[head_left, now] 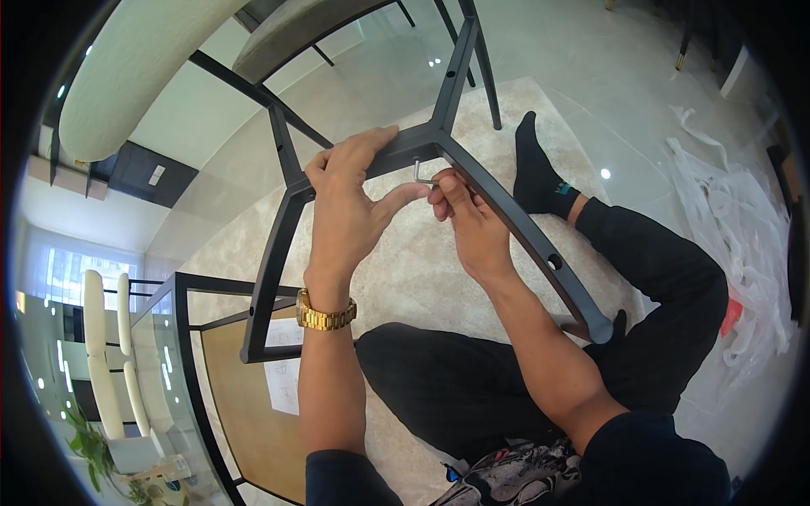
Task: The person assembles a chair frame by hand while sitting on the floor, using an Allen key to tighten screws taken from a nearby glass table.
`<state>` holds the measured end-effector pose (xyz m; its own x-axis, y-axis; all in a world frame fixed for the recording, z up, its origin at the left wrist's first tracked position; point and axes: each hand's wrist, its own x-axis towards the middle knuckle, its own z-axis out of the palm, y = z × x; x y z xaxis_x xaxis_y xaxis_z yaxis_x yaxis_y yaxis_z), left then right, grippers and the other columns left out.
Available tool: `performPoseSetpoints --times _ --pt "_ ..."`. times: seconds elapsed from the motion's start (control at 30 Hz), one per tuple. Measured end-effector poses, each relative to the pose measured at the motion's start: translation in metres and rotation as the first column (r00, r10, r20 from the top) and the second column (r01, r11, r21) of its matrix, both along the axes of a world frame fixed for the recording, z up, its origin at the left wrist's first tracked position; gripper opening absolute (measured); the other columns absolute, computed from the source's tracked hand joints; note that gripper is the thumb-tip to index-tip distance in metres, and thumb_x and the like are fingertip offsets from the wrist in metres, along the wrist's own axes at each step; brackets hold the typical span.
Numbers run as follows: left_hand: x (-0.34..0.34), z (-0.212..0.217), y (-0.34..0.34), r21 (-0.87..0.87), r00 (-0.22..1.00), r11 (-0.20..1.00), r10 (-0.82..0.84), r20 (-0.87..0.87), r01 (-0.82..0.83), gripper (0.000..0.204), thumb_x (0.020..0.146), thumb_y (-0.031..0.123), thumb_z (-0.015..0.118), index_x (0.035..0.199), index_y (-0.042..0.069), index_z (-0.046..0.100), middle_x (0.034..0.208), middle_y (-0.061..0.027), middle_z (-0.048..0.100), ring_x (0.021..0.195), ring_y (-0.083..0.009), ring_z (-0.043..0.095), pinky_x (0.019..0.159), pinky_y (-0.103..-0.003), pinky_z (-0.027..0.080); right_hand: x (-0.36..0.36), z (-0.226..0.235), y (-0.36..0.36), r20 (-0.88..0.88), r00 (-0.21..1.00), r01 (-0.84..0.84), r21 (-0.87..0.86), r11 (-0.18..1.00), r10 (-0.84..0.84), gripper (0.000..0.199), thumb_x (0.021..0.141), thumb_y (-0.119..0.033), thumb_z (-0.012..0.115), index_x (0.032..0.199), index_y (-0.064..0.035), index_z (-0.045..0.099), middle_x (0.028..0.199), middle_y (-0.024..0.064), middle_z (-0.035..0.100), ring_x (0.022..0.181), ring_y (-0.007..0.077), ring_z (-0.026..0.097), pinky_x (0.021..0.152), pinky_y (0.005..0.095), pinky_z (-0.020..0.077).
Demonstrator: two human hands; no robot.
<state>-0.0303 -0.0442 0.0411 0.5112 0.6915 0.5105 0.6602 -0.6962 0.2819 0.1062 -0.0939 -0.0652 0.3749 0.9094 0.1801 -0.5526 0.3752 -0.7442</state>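
A dark metal furniture frame [506, 221] with splayed legs stands before me, joined by a short crossbar. My left hand [348, 181] wraps over the crossbar, its fingers on top and its thumb reaching toward my right hand. Between finger and thumb, my right hand [462, 205] pinches a small L-shaped hex key [418, 171]. One arm of the key points up to the underside of the crossbar; whether its tip sits in a screw is too small to tell. A round hole [554, 262] shows in the right-hand leg.
A cream rug [396, 287] lies under the frame. To my left is a dark-framed table [190, 363] with a paper sheet [283, 384] by it. A grey-seated chair [295, 38] is at the back; crumpled clear plastic [726, 219] lies on the right. My outstretched leg [658, 261] borders the frame.
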Motion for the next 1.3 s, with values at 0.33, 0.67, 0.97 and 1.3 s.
performPoseSetpoints --times 0.33,0.67,0.97,1.3 --pt "0.006 -0.004 0.002 0.057 0.999 0.998 0.039 0.01 -0.04 0.065 0.072 0.045 0.089 0.124 0.01 0.071 0.116 -0.0047 0.074 0.107 -0.0186 0.065 0.109 -0.039 0.031 -0.001 0.003 -0.002 -0.245 0.961 -0.135 -0.005 0.991 0.13 0.023 0.105 -0.022 0.065 0.102 0.0001 0.07 0.085 0.0048 0.065 0.074 0.0105 0.056 0.068 0.0243 0.0462" --pt "0.006 -0.007 0.002 0.06 0.998 0.997 0.051 0.03 -0.053 0.06 0.075 0.044 0.088 0.121 0.009 0.073 0.112 -0.0053 0.075 0.103 -0.0185 0.065 0.106 -0.038 0.031 0.001 0.004 -0.003 -0.206 0.972 -0.116 -0.015 0.993 0.111 0.023 0.105 -0.022 0.065 0.104 0.0 0.07 0.085 0.005 0.065 0.073 0.0107 0.058 0.068 0.0246 0.0471" --pt "0.009 -0.007 0.001 0.092 0.999 0.995 0.022 0.038 -0.026 0.059 0.078 0.044 0.087 0.123 0.009 0.071 0.112 -0.005 0.074 0.104 -0.0188 0.063 0.107 -0.038 0.03 0.009 -0.006 -0.001 0.675 0.526 0.438 0.307 0.845 -0.518 0.017 0.102 -0.013 0.065 0.11 0.0013 0.072 0.092 0.0121 0.074 0.077 0.0203 0.069 0.069 0.0335 0.054" --pt "0.004 -0.001 0.002 0.036 0.999 0.998 -0.052 0.002 0.052 0.053 0.084 0.036 0.083 0.126 0.007 0.068 0.118 -0.0079 0.071 0.108 -0.0234 0.063 0.104 -0.042 0.03 -0.042 0.006 -0.003 0.515 0.777 0.374 0.086 0.923 -0.363 0.012 0.095 0.004 0.061 0.105 0.0031 0.067 0.087 0.0184 0.073 0.072 0.0322 0.073 0.062 0.0411 0.0549"
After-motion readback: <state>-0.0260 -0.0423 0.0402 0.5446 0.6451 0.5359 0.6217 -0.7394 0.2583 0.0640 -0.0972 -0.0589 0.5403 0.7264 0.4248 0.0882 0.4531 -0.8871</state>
